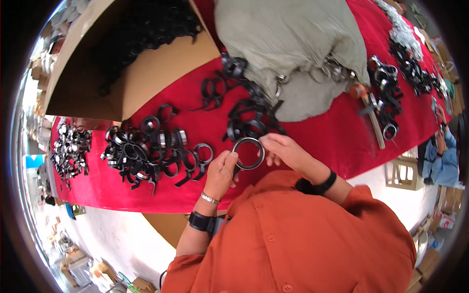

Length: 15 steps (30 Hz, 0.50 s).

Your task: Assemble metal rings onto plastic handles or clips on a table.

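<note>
In front of my body a round black ring (249,167) with a silvery rim is held up, its open middle showing the red cloth. My left hand (221,171) grips its left edge, thumb on top. At the ring's right edge are the curled fingers of my right hand (286,152), closed against the rim; some of these fingertips are hidden. Just beyond lies a heap of black rings with strap-like tails (251,115). Left of my left hand spreads a larger pile of similar black and silver rings (141,151).
A red cloth (312,141) covers the table. A cardboard box (161,73) of black parts stands far left, beside a grey-green cloth (293,34) over metal rings. A hammer-like tool (373,119) lies right, near more rings (386,93). Another person (442,156) is at the far right.
</note>
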### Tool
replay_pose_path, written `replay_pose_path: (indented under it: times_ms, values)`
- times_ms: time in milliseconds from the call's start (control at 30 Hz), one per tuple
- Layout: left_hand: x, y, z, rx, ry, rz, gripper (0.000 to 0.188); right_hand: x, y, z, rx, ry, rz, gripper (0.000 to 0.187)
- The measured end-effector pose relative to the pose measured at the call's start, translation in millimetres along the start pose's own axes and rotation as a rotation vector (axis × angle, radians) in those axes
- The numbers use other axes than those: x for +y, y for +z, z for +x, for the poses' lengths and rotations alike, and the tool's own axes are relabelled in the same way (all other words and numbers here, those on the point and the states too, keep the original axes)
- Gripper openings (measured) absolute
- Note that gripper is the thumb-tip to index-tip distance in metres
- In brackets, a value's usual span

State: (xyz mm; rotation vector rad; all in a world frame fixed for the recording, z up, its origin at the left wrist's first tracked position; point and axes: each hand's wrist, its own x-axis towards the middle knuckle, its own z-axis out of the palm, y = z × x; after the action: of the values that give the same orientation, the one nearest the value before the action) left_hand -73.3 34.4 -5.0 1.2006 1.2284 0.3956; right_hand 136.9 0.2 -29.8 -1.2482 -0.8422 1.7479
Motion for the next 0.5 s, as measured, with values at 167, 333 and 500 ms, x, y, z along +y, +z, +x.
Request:
replay_pose_path:
  times_ms: [167,333,500]
  values:
    - [-17,-67,18,0.636,0.494,0.853,0.02,19,-49,-13,0.176,0.014,-0.004,0.028]
    - [-84,-113,38,0.473,0.353,1.15,0.02,31,-94,-8,0.413,0.018,-0.069,0.025]
    - [-73,-115,32,0.61,0.166,1.156,0.028,29,-142,27,0.621,-0.173,-0.376,0.028]
